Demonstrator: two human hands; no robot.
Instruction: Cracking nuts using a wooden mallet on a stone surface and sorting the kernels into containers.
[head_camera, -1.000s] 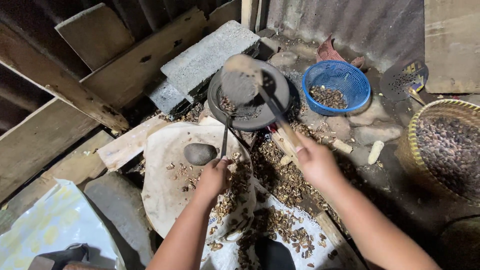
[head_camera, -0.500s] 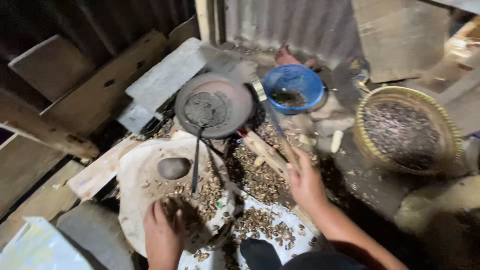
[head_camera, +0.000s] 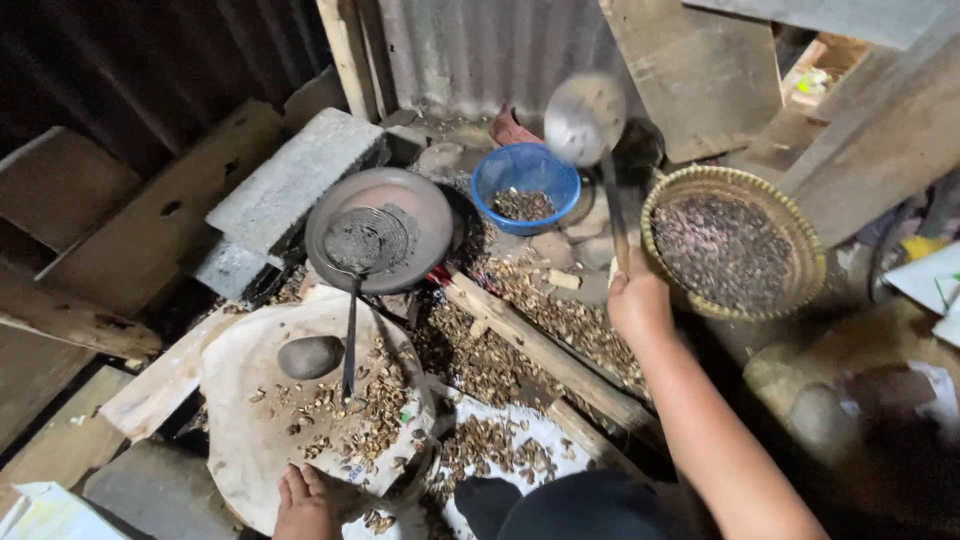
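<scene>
Two hands are showing, and only one is carrying anything. Nearest, at the bottom edge, the left hand (head_camera: 305, 500) is lying flat and empty, fingers spread, on the rim of the pale round slab (head_camera: 240, 440), where a smooth grey stone (head_camera: 310, 356) and a scatter of broken shells (head_camera: 370, 410) are sitting. Half a second ago that hand was lying further in among the shells; it is now drawing back toward the body. Further out, the right hand (head_camera: 638, 305) is closing tightly around the handle of a long ladle (head_camera: 585, 118), whose round bowl is hanging blurred in the air between the blue basin (head_camera: 525, 185) and the woven basket (head_camera: 735, 240); earlier it was lying low beside the dark pan (head_camera: 385, 235). Judging from this, much is already shelled: the basket is looking nearly full of dark kernels, the basin is holding a few, while the wire skimmer (head_camera: 365, 240) is resting in the pan over a small remaining batch.
</scene>
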